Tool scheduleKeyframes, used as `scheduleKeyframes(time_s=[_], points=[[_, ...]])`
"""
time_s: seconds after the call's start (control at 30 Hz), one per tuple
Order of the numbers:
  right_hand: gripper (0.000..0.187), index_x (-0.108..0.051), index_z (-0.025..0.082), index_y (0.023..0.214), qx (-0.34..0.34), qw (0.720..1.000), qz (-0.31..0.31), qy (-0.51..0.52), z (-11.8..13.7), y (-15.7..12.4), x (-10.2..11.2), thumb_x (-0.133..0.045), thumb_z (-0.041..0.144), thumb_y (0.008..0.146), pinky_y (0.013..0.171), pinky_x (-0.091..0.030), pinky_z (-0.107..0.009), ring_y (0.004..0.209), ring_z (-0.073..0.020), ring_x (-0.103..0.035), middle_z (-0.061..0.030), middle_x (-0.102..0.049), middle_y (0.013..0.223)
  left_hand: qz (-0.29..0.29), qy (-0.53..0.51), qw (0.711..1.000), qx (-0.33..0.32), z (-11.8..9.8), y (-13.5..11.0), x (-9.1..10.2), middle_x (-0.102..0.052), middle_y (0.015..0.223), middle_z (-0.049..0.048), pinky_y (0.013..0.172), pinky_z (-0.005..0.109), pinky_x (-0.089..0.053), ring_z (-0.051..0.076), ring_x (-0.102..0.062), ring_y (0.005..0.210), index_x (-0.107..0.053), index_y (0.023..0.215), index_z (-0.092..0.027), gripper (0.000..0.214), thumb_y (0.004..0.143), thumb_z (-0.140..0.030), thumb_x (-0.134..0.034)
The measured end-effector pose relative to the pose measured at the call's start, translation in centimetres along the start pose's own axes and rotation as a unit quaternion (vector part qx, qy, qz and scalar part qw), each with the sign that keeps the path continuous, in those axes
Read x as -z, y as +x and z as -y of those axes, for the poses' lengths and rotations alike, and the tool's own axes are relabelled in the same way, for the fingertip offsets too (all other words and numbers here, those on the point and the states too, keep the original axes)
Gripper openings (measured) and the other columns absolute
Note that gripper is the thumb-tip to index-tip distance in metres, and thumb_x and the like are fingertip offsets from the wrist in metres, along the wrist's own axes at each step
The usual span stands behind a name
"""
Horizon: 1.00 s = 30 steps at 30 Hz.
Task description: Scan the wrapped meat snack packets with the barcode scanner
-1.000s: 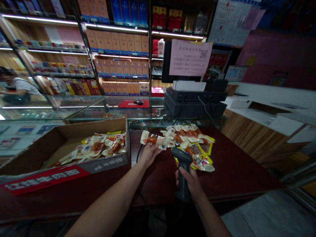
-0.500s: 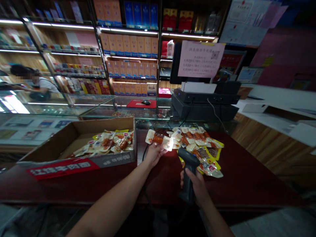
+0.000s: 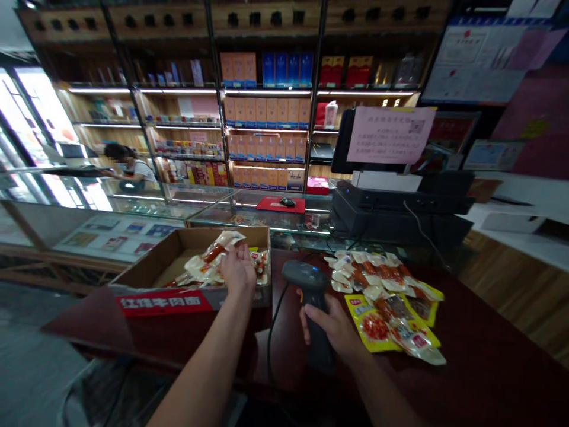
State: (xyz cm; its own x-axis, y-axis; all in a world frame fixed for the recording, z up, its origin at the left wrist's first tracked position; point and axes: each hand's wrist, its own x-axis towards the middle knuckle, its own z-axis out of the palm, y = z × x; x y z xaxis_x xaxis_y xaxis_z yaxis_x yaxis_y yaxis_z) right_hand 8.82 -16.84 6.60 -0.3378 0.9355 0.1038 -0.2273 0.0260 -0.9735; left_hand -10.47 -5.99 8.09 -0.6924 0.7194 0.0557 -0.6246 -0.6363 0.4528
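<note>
My left hand (image 3: 237, 270) is over the open cardboard box (image 3: 146, 274) and grips a clear sausage snack packet (image 3: 220, 246) above the packets lying inside. My right hand (image 3: 331, 326) is wrapped round the handle of a black barcode scanner (image 3: 306, 279), held upright over the dark red counter (image 3: 466, 373). Its cable runs down toward me. To the right of the scanner lies a pile of snack packets (image 3: 386, 296), some clear with sausages, some yellow.
A black cash register with a screen and pink notice (image 3: 391, 178) stands behind the pile. Glass display counters (image 3: 146, 204) run left, with a red mouse pad and mouse (image 3: 282, 203). Shelves of boxed goods fill the back wall. Another person (image 3: 127, 169) is at the far left.
My left hand has carried the sausage packet from beside the pile on the counter leftward to over the cardboard box. The scanner stays in my right hand. The camera has turned left.
</note>
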Motion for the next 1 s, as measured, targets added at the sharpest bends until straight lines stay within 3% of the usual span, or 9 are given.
scheduleKeyframes(time_s=[0.17, 0.3, 0.37, 0.5, 0.67, 0.8, 0.9, 0.93, 1.0], points=[[0.037, -0.054, 0.015, 0.08, -0.004, 0.999, 0.033, 0.0, -0.4, 0.3, -1.7, -0.066, 0.047, 0.067, 0.036, -0.042, -0.021, 0.038, -0.0095, -0.051, 0.0035, -0.056, 0.055, -0.023, 0.035, 0.999, -0.007, -0.7, 1.5, 2.0, -0.05, 0.129, 0.0144, 0.098, 0.032, -0.04, 0.016, -0.052, 0.115, -0.052, 0.103, -0.018, 0.025, 0.086, -0.035, -0.047], [0.036, -0.053, 0.016, 0.079, -0.002, 1.0, 0.014, 0.007, -0.7, 0.3, -1.5, -0.067, 0.046, 0.066, 0.036, -0.042, -0.021, 0.037, -0.0098, -0.051, 0.004, -0.056, 0.053, 0.087, 0.212, 0.973, 0.018, 0.6, 0.9, 2.6, -0.064, 0.106, 0.0123, 0.091, 0.036, -0.043, 0.019, -0.061, 0.101, -0.058, 0.094, -0.017, 0.025, 0.073, -0.031, -0.061], [0.035, -0.052, 0.016, 0.077, 0.002, 1.0, 0.0, 0.009, -0.9, 0.1, -1.1, -0.067, 0.046, 0.066, 0.036, -0.041, -0.021, 0.037, -0.0099, -0.051, 0.0041, -0.056, 0.052, 0.174, 0.391, 0.903, 0.026, 1.4, 0.6, 2.5, -0.068, 0.088, 0.0113, 0.087, 0.038, -0.044, 0.024, -0.062, 0.094, -0.061, 0.081, -0.016, 0.024, 0.064, -0.031, -0.068], [0.036, -0.054, 0.016, 0.084, 0.004, 0.999, -0.042, 0.021, -1.9, -0.4, 0.5, -0.067, 0.045, 0.067, 0.037, -0.042, -0.021, 0.038, -0.0106, -0.053, 0.0039, -0.058, 0.053, 0.281, 0.648, 0.708, -0.004, 2.7, 0.3, 2.3, -0.064, 0.064, 0.0099, 0.085, 0.04, -0.042, 0.032, -0.062, 0.09, -0.057, 0.058, -0.018, 0.019, 0.048, -0.018, -0.073], [0.042, -0.055, 0.016, 0.097, 0.007, 0.992, -0.118, 0.053, -3.3, -1.6, 3.3, -0.068, 0.044, 0.069, 0.037, -0.044, -0.022, 0.038, -0.0103, -0.053, 0.0043, -0.059, 0.056, 0.34, 0.707, 0.618, -0.052, 3.2, 0.0, 2.3, -0.064, 0.063, 0.0102, 0.08, 0.038, -0.042, 0.029, -0.064, 0.079, -0.057, 0.058, -0.019, 0.015, 0.049, -0.007, -0.061], [0.042, -0.056, 0.016, 0.097, 0.021, 0.984, -0.164, 0.069, -3.6, -2.6, 5.3, -0.068, 0.044, 0.069, 0.036, -0.044, -0.022, 0.037, -0.0104, -0.052, 0.0047, -0.058, 0.055, 0.409, 0.696, 0.587, -0.06, 3.3, -0.7, 1.9, -0.065, 0.066, 0.008, 0.078, 0.036, -0.044, 0.027, -0.063, 0.075, -0.061, 0.067, -0.021, 0.018, 0.053, -0.01, -0.061], [0.042, -0.056, 0.016, 0.097, 0.029, 0.979, -0.19, 0.074, -3.4, -3.5, 6.5, -0.068, 0.044, 0.069, 0.036, -0.044, -0.023, 0.037, -0.0107, -0.052, 0.0049, -0.058, 0.054, 0.415, 0.71, 0.567, -0.047, 3.4, -1.8, 1.2, -0.064, 0.066, 0.008, 0.083, 0.04, -0.042, 0.03, -0.062, 0.079, -0.062, 0.069, -0.021, 0.018, 0.055, -0.011, -0.062], [0.042, -0.056, 0.016, 0.097, 0.029, 0.976, -0.201, 0.074, -3.3, -4.0, 6.8, -0.068, 0.044, 0.069, 0.037, -0.044, -0.023, 0.037, -0.0109, -0.052, 0.005, -0.058, 0.054, 0.407, 0.703, 0.58, -0.059, 3.5, -2.5, 1.0, -0.064, 0.069, 0.0087, 0.086, 0.042, -0.041, 0.031, -0.062, 0.084, -0.062, 0.072, -0.021, 0.02, 0.055, -0.01, -0.063], [0.039, -0.056, 0.017, 0.093, 0.031, 0.97, -0.228, 0.073, -3.0, -5.0, 7.3, -0.069, 0.044, 0.068, 0.037, -0.043, -0.023, 0.037, -0.0112, -0.052, 0.0047, -0.057, 0.054, 0.396, 0.639, 0.65, -0.108, 3.7, -4.4, 0.6, -0.066, 0.086, 0.0106, 0.096, 0.044, -0.034, 0.032, -0.057, 0.1, -0.064, 0.083, -0.021, 0.03, 0.055, -0.01, -0.064]])
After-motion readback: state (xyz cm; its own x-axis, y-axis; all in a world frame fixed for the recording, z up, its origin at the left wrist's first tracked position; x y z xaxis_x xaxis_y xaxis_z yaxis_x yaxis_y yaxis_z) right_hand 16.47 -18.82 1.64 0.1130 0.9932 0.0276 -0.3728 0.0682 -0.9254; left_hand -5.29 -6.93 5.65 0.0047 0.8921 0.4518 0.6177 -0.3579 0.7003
